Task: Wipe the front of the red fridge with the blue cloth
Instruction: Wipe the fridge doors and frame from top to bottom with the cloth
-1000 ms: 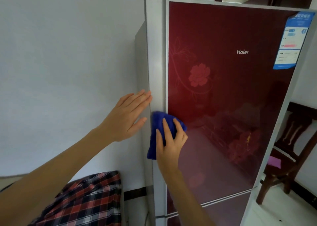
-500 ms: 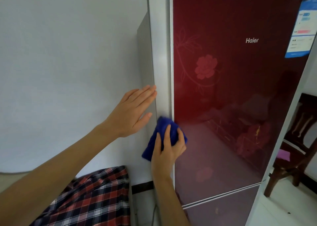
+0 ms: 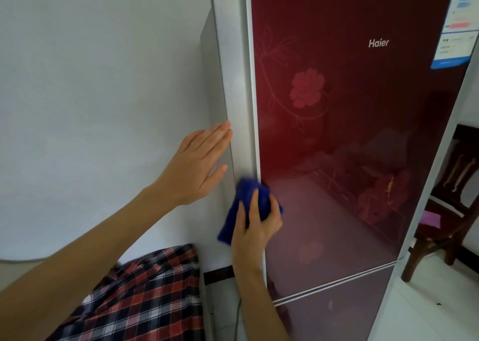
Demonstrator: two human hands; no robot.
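Wall [image 3: 90, 94] fills the left half of the frame; plaid fabric [image 3: 145, 299] sits at lower left, below your left forearm. Your left hand [image 3: 197, 167] lies flat with fingers spread and straight at centre frame, holding nothing, fingertips [image 3: 225, 130] on the grey side edge of the red fridge [image 3: 350, 133]. Whether the palm presses the side panel or only hovers cannot be told.

Just right of it, lower centre, your right hand [image 3: 255, 226] holds the blue cloth [image 3: 248, 200] bunched under curled fingers, pressed where the pale door trim [image 3: 252, 107] meets the red glass. One corner of the cloth hangs loose at the left, off the panel.

Risks, as judgement:
- The cloth covers only a small patch at the door's left edge. Most of the red front, centre to right of frame, looks untouched, so short strokes would leave streaks or bare bands.
- The hanging corner could drag along the trim or slip from your grip if you sweep fast to the right.
- Pressure from the bracing left hand could rock the cabinet if you lean on it.
- At upper right, the blue label [image 3: 456, 24] has an edge the cloth could catch and peel.
- The wooden chair [image 3: 445, 211] at far right stands near the door's right edge; a wide stroke may bring your elbow or the cloth against it.
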